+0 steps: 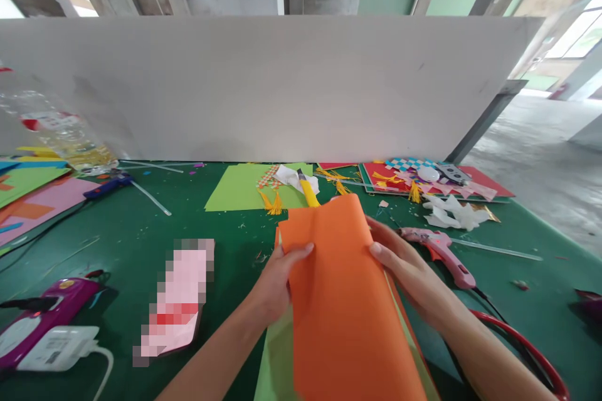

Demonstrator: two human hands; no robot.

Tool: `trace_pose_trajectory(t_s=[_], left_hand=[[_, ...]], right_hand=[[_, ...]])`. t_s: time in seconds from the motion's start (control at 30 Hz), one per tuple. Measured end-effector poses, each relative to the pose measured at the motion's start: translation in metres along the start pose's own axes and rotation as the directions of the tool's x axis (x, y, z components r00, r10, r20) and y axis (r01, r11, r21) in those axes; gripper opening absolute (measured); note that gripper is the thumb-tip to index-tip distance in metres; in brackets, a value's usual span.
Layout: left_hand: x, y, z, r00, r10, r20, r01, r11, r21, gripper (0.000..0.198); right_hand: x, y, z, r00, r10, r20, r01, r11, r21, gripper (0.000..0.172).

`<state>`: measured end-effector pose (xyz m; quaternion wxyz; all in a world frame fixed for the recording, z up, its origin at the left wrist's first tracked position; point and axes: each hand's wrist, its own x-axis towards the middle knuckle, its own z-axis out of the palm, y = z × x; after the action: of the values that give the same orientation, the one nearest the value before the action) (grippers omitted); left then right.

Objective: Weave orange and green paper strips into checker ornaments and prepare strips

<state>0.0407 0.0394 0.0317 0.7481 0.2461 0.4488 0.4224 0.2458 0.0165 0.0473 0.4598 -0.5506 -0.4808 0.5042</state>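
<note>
An orange sheet of paper (343, 301), curved along its length, is between my two hands in the middle of the head view. My left hand (277, 282) grips its left edge, thumb on top and fingers hidden behind. At the right edge my right hand (404, 263) pinches it the same way, thumb in front. Light green paper (277, 357) lies beneath the orange sheet. Just beyond the sheet's far end is a yellow-handled cutter knife (308, 188). To the right of my right hand rests a pink hot glue gun (442, 250) with a clear glue stick in it.
A phone (183, 301) lies left of my arm, near a purple power strip (51, 307) with a white charger (59, 348). Behind are a blue glue gun (110, 185), an oil bottle (70, 131), a green sheet (230, 188), crumpled tissue (456, 213) and a white partition (282, 88).
</note>
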Motion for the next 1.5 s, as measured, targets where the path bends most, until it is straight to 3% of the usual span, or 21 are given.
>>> trace_pose_trajectory(t_s=[0.1, 0.17, 0.3, 0.4, 0.53, 0.87, 1.13, 1.27, 1.5], left_hand=[[-0.003, -0.007, 0.002, 0.996, -0.070, 0.047, 0.065, 0.993, 0.099, 0.036], [-0.003, -0.010, 0.003, 0.993, -0.084, 0.087, 0.071, 0.987, 0.142, 0.032], [-0.001, -0.015, 0.002, 0.984, -0.076, 0.158, 0.050, 0.986, 0.162, 0.034], [0.000, -0.018, 0.003, 0.992, -0.094, 0.084, 0.078, 0.980, 0.186, 0.040], [0.000, -0.023, 0.005, 0.994, -0.100, -0.034, 0.105, 0.975, 0.194, 0.041], [-0.001, -0.027, 0.005, 0.994, -0.095, -0.044, 0.103, 0.969, 0.224, 0.044], [0.002, -0.028, 0.005, 0.986, -0.092, -0.136, 0.128, 0.951, 0.281, 0.044], [0.003, -0.032, 0.002, 0.994, -0.088, -0.067, 0.103, 0.955, 0.277, 0.044], [0.001, -0.032, 0.004, 0.996, -0.077, -0.046, 0.087, 0.950, 0.300, 0.039]], right_hand=[[0.002, 0.000, 0.002, 0.931, 0.321, 0.175, -0.357, 0.901, 0.247, 0.047], [0.002, 0.002, 0.004, 0.904, 0.383, 0.191, -0.426, 0.849, 0.313, 0.045], [0.003, 0.007, 0.006, 0.894, 0.389, 0.223, -0.446, 0.823, 0.350, 0.054], [0.002, 0.011, 0.007, 0.880, 0.398, 0.258, -0.469, 0.809, 0.353, 0.061], [0.002, 0.014, 0.009, 0.869, 0.457, 0.188, -0.493, 0.784, 0.376, 0.064], [0.004, 0.020, 0.013, 0.814, 0.570, 0.112, -0.561, 0.721, 0.408, 0.066], [0.003, 0.021, 0.013, 0.827, 0.553, 0.103, -0.548, 0.750, 0.371, 0.066], [0.002, 0.020, 0.013, 0.820, 0.564, 0.099, -0.558, 0.747, 0.361, 0.066], [0.006, 0.019, 0.011, 0.784, 0.621, 0.027, -0.585, 0.723, 0.368, 0.053]])
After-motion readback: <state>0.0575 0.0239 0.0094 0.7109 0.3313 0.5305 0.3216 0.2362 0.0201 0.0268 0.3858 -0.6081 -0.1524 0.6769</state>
